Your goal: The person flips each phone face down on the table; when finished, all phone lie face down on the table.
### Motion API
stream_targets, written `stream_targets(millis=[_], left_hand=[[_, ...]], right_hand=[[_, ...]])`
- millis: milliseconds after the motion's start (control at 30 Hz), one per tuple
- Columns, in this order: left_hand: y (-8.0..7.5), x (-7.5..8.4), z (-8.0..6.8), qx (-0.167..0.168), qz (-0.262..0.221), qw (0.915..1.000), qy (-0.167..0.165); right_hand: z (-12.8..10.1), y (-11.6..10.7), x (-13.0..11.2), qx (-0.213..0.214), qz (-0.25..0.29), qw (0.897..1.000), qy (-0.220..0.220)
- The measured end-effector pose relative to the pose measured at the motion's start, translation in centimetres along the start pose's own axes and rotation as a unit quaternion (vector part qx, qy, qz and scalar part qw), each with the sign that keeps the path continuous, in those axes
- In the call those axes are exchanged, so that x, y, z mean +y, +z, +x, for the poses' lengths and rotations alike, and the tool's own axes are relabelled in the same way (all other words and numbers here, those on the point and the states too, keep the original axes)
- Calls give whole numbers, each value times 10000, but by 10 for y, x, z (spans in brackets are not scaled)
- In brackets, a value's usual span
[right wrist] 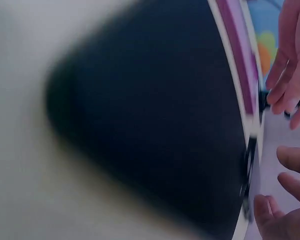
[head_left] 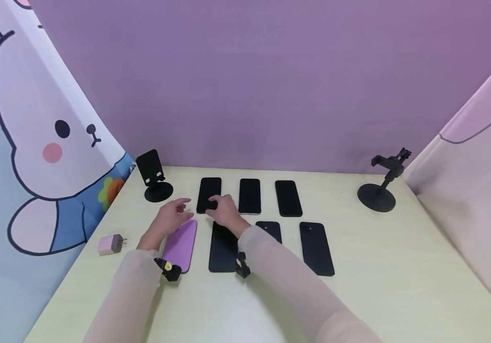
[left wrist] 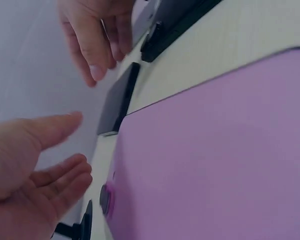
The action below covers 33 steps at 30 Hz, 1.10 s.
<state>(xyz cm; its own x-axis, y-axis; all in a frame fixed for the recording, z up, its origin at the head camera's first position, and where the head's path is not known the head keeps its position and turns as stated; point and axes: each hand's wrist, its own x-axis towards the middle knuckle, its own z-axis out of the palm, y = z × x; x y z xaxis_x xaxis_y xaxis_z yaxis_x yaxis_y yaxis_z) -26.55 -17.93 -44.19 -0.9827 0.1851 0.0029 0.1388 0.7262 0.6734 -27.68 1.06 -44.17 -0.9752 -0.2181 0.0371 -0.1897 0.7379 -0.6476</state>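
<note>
In the head view my left hand (head_left: 169,220) hovers above the upper end of a pink phone (head_left: 182,245), fingers loosely bent and nothing between them. My right hand (head_left: 227,213) is over the lower right corner of a black phone (head_left: 208,190) in the back row. Its thumb and fingers are spread apart, and the right wrist view shows no object in that hand (right wrist: 285,215). Beneath the right wrist lies a dark phone (head_left: 221,252). In the left wrist view the pink phone (left wrist: 215,150) fills much of the picture, beside the left hand (left wrist: 30,175).
Two more black phones, one mid-row (head_left: 250,195) and one at right (head_left: 289,197), lie in the back row. In front, one dark phone (head_left: 270,229) is partly covered by the right sleeve; another phone (head_left: 316,247) lies right of it. Two stands (head_left: 158,191) (head_left: 376,197) and a pink charger (head_left: 110,244) flank them.
</note>
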Motion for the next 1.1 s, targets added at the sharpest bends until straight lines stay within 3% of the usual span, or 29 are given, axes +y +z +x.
stream_targets(millis=[200, 400, 600, 900, 1100], left_hand=[[11, -1, 28, -48, -68, 10000, -32], [22, -2, 41, -85, -240, 9997, -56], [28, 2, 45, 38, 28, 9997, 231], [29, 0, 45, -37, 32, 10000, -9], [28, 2, 44, 6, -175, 9997, -186]], right_hand=[[10, -4, 18, 15, 53, 9989, 464], [16, 4, 20, 159, 108, 9993, 307], [21, 9, 14, 226, 16, 9992, 332], [25, 8, 17, 95, 34, 9988, 473], [27, 1, 14, 68, 767, 9942, 747]])
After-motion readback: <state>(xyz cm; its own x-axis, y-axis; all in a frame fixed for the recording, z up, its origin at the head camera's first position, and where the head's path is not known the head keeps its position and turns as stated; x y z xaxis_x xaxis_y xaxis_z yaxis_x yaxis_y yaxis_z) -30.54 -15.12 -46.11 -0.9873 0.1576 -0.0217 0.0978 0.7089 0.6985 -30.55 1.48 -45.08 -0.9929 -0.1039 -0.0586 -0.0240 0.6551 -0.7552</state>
